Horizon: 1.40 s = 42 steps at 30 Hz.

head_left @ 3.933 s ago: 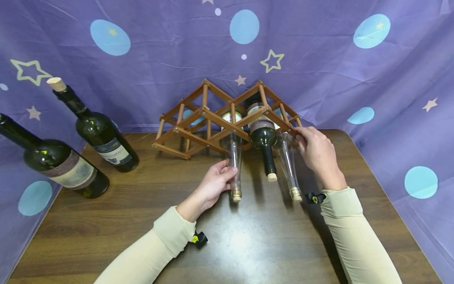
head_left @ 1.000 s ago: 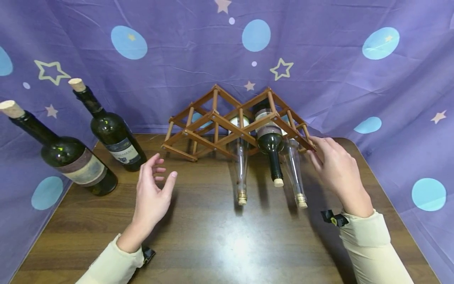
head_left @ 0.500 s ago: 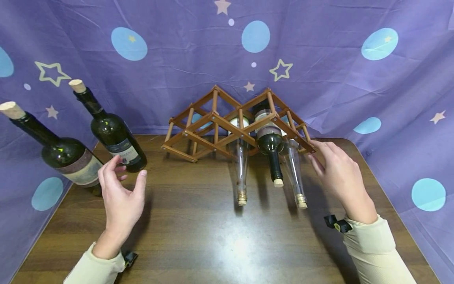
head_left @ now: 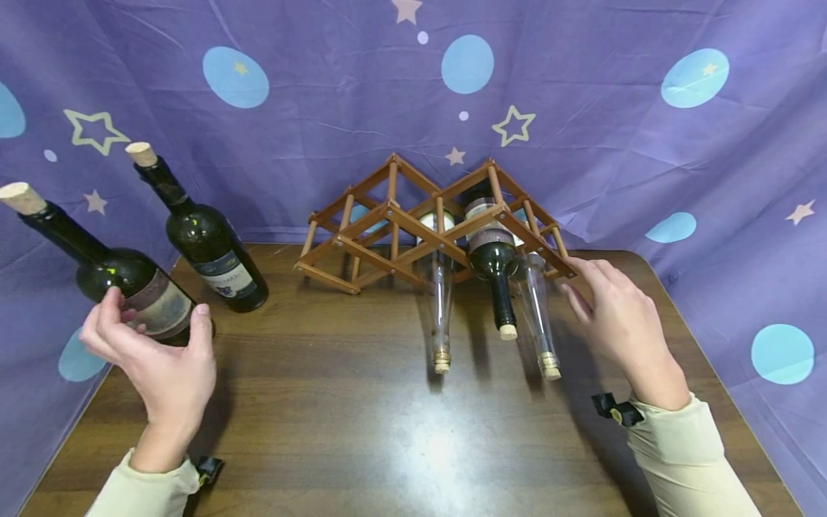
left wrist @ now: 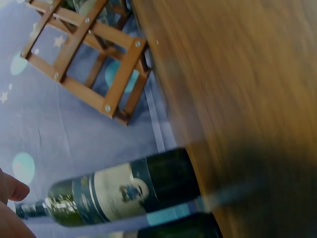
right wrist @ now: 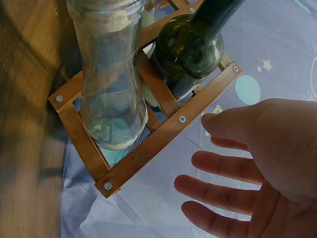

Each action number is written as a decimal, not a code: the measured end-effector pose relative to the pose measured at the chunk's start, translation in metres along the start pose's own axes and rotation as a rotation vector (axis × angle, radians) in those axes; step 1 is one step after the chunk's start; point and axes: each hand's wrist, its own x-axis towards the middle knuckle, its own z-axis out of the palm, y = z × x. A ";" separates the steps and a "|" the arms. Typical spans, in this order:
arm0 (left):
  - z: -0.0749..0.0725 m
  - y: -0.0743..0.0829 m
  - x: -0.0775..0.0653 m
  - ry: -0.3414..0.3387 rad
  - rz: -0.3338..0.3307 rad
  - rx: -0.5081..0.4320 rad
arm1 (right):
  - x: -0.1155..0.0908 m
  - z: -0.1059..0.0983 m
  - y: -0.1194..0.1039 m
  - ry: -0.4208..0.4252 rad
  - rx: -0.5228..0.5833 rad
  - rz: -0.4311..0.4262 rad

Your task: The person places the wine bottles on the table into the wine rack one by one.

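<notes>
My left hand (head_left: pixel 158 362), thumb and fingers spread, is in front of a corked dark wine bottle (head_left: pixel 158 309) standing at the far left; whether it touches the glass is unclear. Just behind stands another dark corked bottle (head_left: pixel 216 262), its label facing the left wrist view. My right hand (head_left: pixel 617 323) is at the right end of a wooden wine rack (head_left: pixel 388 208), its loosely bent fingers (right wrist: pixel 223 166) holding nothing. Lying in the rack, necks toward me, are a clear bottle (head_left: pixel 441 309), a dark green bottle (head_left: pixel 494 266) and another clear bottle (head_left: pixel 535 309).
The brown wooden table (head_left: pixel 336 416) carries everything and reflects a bright light near its front. A purple cloth (head_left: pixel 349 86) with stars and blue dots hangs close behind the rack. The rack's left cells (head_left: pixel 329 251) hold no bottles.
My left hand has left the neck of the left clear bottle in the rack and moved left to the front dark bottle. My right hand has shifted slightly off the rack's end.
</notes>
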 end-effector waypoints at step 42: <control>-0.007 -0.076 0.031 -0.136 -0.441 0.065 | 0.003 -0.003 -0.001 -0.083 0.087 0.034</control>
